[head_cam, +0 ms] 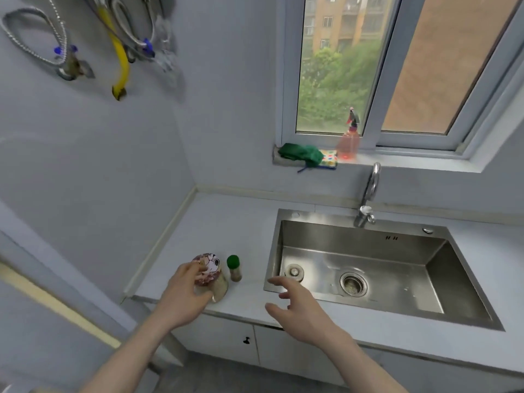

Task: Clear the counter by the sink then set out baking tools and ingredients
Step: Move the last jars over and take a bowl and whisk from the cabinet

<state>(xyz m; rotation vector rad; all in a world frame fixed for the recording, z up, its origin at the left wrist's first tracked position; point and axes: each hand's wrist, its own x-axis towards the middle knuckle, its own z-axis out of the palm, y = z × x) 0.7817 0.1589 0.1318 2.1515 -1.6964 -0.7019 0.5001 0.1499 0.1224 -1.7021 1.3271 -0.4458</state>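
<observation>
Head view: the left hand (185,296) grips a glass jar (211,279) with a patterned lid, fingers curled round its top, at the worktop's (226,222) front edge near the left corner. The right hand (300,310) hovers released, fingers spread, holding nothing. A small green-capped bottle (234,268) stands just beside the jar, between it and the steel sink (436,282). A spray bottle (349,137) stands on the windowsill.

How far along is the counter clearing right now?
Early. Done: nothing visibly. In hand: the left hand grips the patterned-lid jar; the right hand hovers open. Left: the green-capped bottle stands on the counter; no baking tools show.
</observation>
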